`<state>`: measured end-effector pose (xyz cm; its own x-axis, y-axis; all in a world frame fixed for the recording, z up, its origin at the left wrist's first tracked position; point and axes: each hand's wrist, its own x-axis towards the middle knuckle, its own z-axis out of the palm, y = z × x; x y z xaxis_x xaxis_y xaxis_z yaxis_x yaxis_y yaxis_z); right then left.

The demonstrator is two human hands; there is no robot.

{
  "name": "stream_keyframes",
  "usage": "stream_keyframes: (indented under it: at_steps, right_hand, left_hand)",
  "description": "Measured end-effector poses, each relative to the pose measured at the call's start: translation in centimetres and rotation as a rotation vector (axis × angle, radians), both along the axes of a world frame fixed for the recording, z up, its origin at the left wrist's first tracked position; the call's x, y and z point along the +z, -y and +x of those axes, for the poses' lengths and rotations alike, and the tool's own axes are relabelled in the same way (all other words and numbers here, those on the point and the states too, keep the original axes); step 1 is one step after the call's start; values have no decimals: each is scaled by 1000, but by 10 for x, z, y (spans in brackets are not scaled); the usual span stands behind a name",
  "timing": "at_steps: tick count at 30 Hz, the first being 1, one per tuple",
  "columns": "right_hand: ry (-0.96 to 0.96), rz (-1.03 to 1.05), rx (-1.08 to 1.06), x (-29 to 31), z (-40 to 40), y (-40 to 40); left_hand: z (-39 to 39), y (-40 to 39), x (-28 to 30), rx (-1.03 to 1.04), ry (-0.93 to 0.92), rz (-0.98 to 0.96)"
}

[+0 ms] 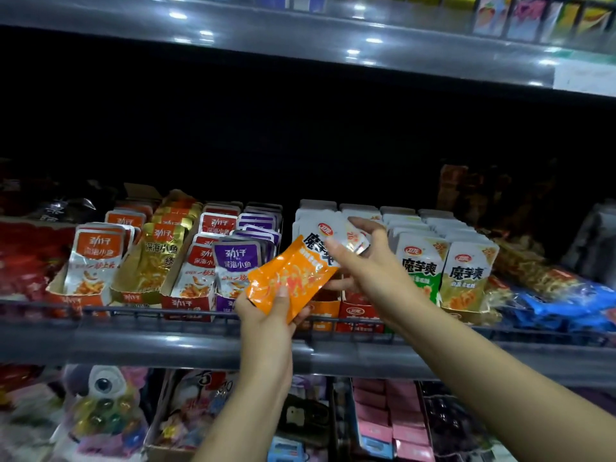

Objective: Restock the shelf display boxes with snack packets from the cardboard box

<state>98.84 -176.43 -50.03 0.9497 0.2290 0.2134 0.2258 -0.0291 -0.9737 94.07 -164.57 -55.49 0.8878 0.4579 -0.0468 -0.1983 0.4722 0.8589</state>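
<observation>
Closest to you, your left hand (266,306) has the orange packet (291,278) clamped by its bottom end, thumb across the front, with the top tipped up and right toward the shelf. Just past it, your right hand (360,261) is up at the same packet's top edge. Its fingers are loosely spread, and the tips look like they're pinching or peeling back the silvery packets (356,240) at the front of that row, though honestly I can't tell for sure.

The orange display box (321,313) sits right behind your hands, so I'd guess that's where this one goes. Use the right hand to push the standing packs back and open a gap. Then slide the orange packet in upright, label facing out, bottom first so it doesn't crumple.

Further back, the green and tan rows (446,271) look full. The cardboard box isn't in view.
</observation>
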Motion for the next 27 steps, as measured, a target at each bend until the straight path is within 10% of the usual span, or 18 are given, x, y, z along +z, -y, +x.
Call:
stream_keyframes:
  at_steps: [13,18,27]
  right_hand:
    - [520,-655,-106,23,64,0]
    - [772,-1014,-231,-14,71,2]
    - [765,-1069,-197,-35,70,13]
  left_hand:
    - [4,-5,-23,8,-82,1514]
    - [4,-2,-28,0,-91,1597]
    - [2,-1,-33,8,-62,1620]
